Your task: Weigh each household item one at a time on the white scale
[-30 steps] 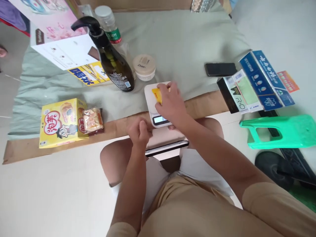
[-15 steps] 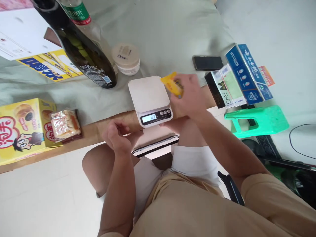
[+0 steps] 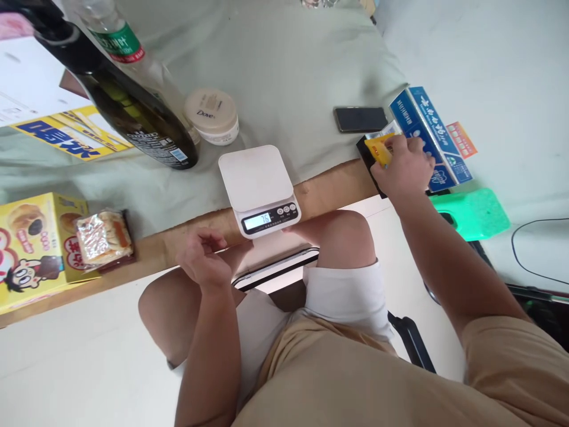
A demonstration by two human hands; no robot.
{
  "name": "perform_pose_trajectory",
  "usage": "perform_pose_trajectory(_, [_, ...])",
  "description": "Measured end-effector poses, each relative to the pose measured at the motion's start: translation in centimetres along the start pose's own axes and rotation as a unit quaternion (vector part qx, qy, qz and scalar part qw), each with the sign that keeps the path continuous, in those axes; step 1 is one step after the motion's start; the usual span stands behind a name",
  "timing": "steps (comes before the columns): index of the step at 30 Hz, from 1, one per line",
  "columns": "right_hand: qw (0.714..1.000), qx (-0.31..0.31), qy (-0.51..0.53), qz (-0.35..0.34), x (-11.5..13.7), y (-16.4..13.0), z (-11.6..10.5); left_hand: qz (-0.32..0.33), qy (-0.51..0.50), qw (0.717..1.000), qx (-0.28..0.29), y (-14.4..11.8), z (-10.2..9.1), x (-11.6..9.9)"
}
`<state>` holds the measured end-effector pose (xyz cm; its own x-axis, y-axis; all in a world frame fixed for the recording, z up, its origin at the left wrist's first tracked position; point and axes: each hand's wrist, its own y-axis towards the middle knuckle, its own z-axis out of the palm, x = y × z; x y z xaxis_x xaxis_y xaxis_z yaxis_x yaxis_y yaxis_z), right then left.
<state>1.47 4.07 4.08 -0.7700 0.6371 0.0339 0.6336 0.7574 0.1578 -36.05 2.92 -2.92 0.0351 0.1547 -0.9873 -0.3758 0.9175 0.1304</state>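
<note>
— So where is the right hand (image 3: 402, 169) now?
— Out at the person's right side, fingers closed round a small yellow packet (image 3: 377, 149). The packet sticks out past the thumb side of the fist, right over the black box (image 3: 370, 159) and just beside the blue cartons (image 3: 429, 133); whether it touches the box I cannot tell.
— And beyond that hand?
— A dark phone (image 3: 359, 118) lies flat on the grey cloth (image 3: 302, 65), just past the knuckles. A green plastic stool (image 3: 473, 213) sits under the wrist side.
— The other hand?
— The left hand (image 3: 202, 261) is loosely curled and holds nothing, hovering above the knee. Just ahead and to its right stands the white kitchen scale (image 3: 256, 178), its plate bare and its display lit. Further to the left of that hand lies a wrapped snack (image 3: 103, 237) against a yellow box (image 3: 33, 249). Beyond it are a dark pump bottle (image 3: 133, 118) and a cream jar (image 3: 211, 115).
</note>
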Motion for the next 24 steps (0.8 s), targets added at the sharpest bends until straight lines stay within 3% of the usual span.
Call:
perform_pose_trajectory(5, [1.0, -0.008, 0.029, -0.01, -0.2, -0.1, 0.5, 0.004, -0.011, 1.0, -0.002, 0.1, -0.1, 0.0])
perform_pose_trajectory(10, [0.999, -0.024, 0.043, 0.023, 0.4, -1.2, -0.6, 0.011, -0.021, 1.0, 0.007, 0.3, -0.4, 0.2])
perform_pose_trajectory(15, [0.996, -0.042, 0.078, 0.002, 0.9, -2.1, -1.2, 0.031, -0.035, 0.999, 0.015, 0.2, -0.4, 0.0])
perform_pose_trajectory(17, [0.991, -0.052, 0.115, -0.036, 1.4, -3.3, -0.8, 0.041, -0.036, 0.998, 0.01, 0.2, -0.5, 0.1])
perform_pose_trajectory(20, [0.958, -0.078, 0.228, -0.154, 3.5, -7.2, 0.3, 0.072, -0.019, 0.997, -0.028, 0.2, -1.1, 0.2])
perform_pose_trajectory(24, [0.868, -0.084, 0.398, -0.284, 9.6, -16.1, 1.6, 0.158, 0.03, 0.972, -0.173, 1.2, -3.5, -0.2])
